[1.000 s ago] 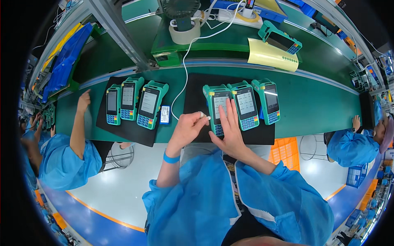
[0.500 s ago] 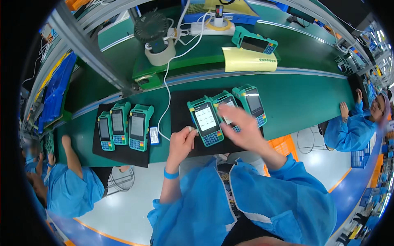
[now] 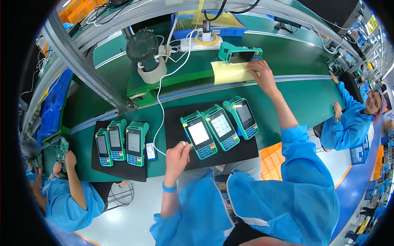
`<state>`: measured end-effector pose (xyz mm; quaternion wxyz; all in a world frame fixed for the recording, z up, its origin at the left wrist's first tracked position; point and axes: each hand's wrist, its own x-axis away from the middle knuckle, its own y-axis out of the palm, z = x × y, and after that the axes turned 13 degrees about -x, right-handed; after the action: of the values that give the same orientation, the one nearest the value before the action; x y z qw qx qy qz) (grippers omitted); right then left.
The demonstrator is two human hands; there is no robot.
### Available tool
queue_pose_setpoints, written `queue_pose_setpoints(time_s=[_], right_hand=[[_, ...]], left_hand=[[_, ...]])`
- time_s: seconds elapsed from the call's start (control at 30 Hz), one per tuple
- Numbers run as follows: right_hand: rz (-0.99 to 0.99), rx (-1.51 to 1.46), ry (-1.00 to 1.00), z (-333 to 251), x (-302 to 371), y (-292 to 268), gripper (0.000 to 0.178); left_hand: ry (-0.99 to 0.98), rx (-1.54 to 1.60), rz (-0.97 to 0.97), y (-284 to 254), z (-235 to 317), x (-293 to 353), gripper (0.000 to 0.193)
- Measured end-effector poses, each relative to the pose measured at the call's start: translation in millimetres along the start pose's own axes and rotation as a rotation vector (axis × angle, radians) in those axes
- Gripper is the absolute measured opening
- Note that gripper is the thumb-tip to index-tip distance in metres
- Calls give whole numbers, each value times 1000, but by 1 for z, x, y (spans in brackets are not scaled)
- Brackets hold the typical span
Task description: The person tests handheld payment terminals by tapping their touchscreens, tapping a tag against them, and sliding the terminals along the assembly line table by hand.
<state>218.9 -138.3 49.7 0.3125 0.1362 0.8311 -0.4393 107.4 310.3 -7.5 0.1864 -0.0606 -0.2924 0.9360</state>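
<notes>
So I'm stood watching this bench, and both hands are busy in different spots. The left hand (image 3: 177,158) is closed up small, thumb and fingertips pinching the white plug (image 3: 184,144) on a white cable (image 3: 162,108), just beside the lower left edge of the nearest green terminal (image 3: 200,136). The right hand (image 3: 264,77) is way out ahead, fingers half curled over the right end of a yellow sheet (image 3: 227,74); can't tell if it's actually gripping anything there. Two more units, the middle terminal (image 3: 222,128) and the right terminal (image 3: 242,118), sit between the hands on a black mat (image 3: 242,151). My two cents: pinching the plug body instead of the wire is the right call, and I'd leave plenty of slack so the cable doesn't drag on the neighbours. At the sheet I'd go light with the fingertips so it doesn't crease, and mind the spare terminal (image 3: 242,53) lying right behind those knuckles. As for writing, the nearest screen is lit but washed out, and the middle one has rows of icons with captions too tiny to make out. There's a yellow sticker (image 3: 185,124) on the nearest unit's top corner, and left of the left hand a blue-edged block (image 3: 151,151) has a white printed label, fine print, unreadable from here.
</notes>
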Motion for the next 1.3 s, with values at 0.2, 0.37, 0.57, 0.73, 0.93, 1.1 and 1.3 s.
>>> queue_pose_setpoints(time_s=[0.2,0.37,0.57,0.73,0.93,1.1,1.3], right_hand=[[78,-34,-28,-1,8,6,15],[111,-6,-46,0,10,12,15],[151,1,-95,-1,13,15,13],[164,8,-119,-16,18,14,11],[95,-349,116,-78,28,37,13],[-316,-742,255,-141,28,65,7],[-649,-772,88,-205,14,86,9]], left_hand=[[-13,16,-30,-2,0,-1,19],[-9,45,-28,-1,1,-2,18],[7,51,-2,1,1,-2,18],[22,69,19,2,1,1,17],[127,-44,183,11,13,4,16],[204,-147,293,20,41,-1,22],[223,-318,344,27,57,-3,19]])
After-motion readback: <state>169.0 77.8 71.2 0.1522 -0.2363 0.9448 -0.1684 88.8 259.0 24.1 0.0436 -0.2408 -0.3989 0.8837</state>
